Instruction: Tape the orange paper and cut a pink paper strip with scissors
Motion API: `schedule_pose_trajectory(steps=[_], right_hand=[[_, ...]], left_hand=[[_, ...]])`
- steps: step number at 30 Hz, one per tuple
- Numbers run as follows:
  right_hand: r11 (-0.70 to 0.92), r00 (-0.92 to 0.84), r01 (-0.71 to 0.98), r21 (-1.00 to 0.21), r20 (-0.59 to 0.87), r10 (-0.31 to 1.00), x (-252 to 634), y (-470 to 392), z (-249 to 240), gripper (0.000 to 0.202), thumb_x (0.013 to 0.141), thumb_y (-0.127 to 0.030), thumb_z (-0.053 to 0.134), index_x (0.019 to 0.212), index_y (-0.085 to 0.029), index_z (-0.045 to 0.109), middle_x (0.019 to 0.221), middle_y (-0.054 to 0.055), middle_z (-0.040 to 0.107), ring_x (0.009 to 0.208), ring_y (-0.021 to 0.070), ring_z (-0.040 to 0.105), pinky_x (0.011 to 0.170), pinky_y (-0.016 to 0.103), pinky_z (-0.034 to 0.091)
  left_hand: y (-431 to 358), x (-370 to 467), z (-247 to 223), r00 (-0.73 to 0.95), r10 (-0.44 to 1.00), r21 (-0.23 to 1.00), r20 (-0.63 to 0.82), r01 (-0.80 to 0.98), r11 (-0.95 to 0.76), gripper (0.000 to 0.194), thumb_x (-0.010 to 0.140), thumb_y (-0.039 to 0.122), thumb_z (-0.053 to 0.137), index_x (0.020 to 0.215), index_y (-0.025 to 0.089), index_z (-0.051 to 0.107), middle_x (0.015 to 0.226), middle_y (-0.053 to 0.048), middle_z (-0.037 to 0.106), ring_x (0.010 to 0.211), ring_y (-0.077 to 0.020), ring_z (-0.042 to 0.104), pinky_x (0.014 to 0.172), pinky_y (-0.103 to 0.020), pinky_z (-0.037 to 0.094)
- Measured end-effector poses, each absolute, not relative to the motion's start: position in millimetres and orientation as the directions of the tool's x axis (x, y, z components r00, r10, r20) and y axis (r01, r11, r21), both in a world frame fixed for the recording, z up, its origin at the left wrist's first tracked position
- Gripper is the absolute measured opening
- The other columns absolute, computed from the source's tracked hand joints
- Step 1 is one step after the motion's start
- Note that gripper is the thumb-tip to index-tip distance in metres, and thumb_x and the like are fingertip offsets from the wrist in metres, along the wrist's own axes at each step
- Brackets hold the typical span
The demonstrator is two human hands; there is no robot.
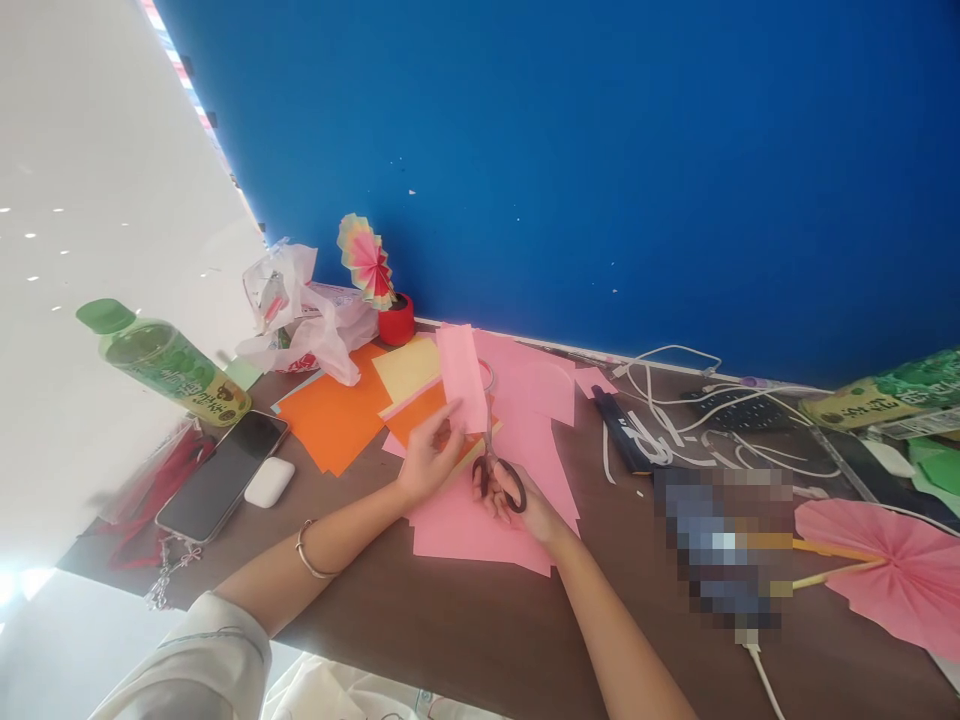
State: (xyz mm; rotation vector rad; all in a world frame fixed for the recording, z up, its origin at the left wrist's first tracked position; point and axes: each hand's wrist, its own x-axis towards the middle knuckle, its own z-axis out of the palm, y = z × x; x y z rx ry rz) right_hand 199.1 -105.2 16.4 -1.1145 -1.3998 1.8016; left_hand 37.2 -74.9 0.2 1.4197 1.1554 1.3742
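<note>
My left hand [433,455] pinches the lower left edge of a folded pink paper strip [463,375], which stands up above the sheets. My right hand [517,503] has its fingers in the dark handles of a pair of scissors [490,455]. The scissors' blades point away from me, along the right edge of the strip. Beneath both hands lie pink paper sheets [529,540], with a yellow sheet [409,370] and orange sheets [337,410] to the left.
At the left are a bottle [169,365], a phone [223,475] and a white case [269,482]. A plastic bag [307,320] and red pot [396,321] stand behind. White cables [652,400] and a pink paper fan [892,575] lie right.
</note>
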Motion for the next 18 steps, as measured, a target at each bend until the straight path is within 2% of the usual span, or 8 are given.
schedule_pose_trajectory(steps=[9, 18], right_hand=[[-0.289, -0.457, 0.104, -0.952, -0.303, 0.836, 198.7, -107.5, 21.0, 0.044, 0.084, -0.06, 0.038, 0.079, -0.018, 0.05, 0.073, 0.002, 0.055, 0.05, 0.0076, 0.045, 0.037, 0.019, 0.029], [-0.269, -0.482, 0.067, -0.961, -0.268, 0.834, 198.3, -106.4, 19.9, 0.046, 0.084, -0.06, 0.038, 0.081, -0.016, 0.052, 0.073, 0.003, 0.055, 0.048, 0.007, 0.044, 0.035, 0.019, 0.028]], left_hand=[[-74.8, 38.1, -0.1, -0.004, 0.972, 0.97, 0.235, 0.059, -0.234, 0.044, 0.086, 0.035, 0.05, 0.124, 0.013, 0.051, 0.076, -0.005, 0.064, 0.069, -0.0131, 0.06, 0.071, -0.028, 0.049], [-76.3, 37.1, 3.1, -0.01, 0.968, 0.966, 0.25, 0.068, -0.248, 0.045, 0.086, 0.035, 0.05, 0.126, 0.013, 0.05, 0.075, -0.003, 0.063, 0.069, -0.0118, 0.06, 0.07, -0.025, 0.048]])
